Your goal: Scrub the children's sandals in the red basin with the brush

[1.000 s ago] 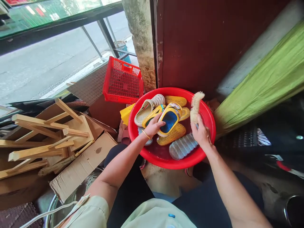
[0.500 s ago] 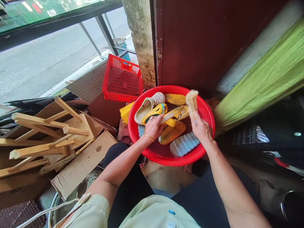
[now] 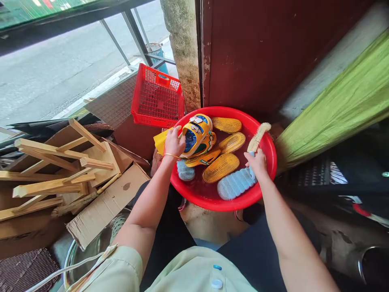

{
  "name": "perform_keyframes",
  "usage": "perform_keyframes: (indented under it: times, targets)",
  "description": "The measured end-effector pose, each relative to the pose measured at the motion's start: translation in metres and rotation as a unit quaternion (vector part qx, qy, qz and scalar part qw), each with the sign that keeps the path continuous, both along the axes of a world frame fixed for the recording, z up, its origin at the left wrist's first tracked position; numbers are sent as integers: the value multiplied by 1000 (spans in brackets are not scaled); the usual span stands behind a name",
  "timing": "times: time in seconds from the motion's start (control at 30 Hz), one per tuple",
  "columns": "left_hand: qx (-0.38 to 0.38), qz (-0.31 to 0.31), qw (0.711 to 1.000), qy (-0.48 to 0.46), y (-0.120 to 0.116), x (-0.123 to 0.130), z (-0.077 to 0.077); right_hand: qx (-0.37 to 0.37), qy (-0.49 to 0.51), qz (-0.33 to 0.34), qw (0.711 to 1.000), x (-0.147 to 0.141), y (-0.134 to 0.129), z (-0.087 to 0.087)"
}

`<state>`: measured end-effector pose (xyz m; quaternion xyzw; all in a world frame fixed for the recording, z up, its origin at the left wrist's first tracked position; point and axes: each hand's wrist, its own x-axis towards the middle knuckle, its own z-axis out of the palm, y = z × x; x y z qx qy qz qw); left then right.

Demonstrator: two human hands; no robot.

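A red basin (image 3: 226, 207) stands between my knees with several pairs of footwear in it. At its left side my left hand (image 3: 175, 141) grips the edge of a yellow clog (image 3: 199, 136) with a blue inside. That clog rests over another yellow clog (image 3: 209, 140). A yellow slipper (image 3: 203, 158) lies just below. My right hand (image 3: 257, 162) is closed round the handle of a scrub brush (image 3: 257, 137), pale bristles up, over the basin's right side. Beneath it lies a light blue slipper (image 3: 235, 185), and a yellow slipper (image 3: 221, 167) lies sole up near the middle.
A red plastic crate (image 3: 158, 97) stands behind the basin on the left. Upturned wooden stools (image 3: 60, 170) and flattened cardboard (image 3: 107, 202) fill my left side. A dark red panel (image 3: 249, 52) rises behind, and green cloth (image 3: 337, 97) hangs at the right.
My left hand has let go of a yellow slipper, moved left and taken hold of the blue-lined yellow clog. The brush has moved slightly right and down, tilting right.
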<state>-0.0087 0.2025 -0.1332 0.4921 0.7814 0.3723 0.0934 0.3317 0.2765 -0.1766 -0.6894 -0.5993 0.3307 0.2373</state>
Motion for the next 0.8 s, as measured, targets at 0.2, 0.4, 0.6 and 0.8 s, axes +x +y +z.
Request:
perform_keyframes:
  times: [0.2, 0.4, 0.6, 0.8]
  targets:
    - [46, -205, 956, -203, -26, 82, 14, 58, -33, 87, 994, -8, 3, 21]
    - [-31, -283, 913, -292, 42, 160, -36, 107, -126, 153, 974, 20, -4, 40]
    - [-224, -204, 942, -142, 118, 185, -82, 133, -180, 175, 959, 38, -8, 46]
    - [-182, -162, 932, -270, 120, 179, -102, 139, -201, 192, 950, 41, -7, 44]
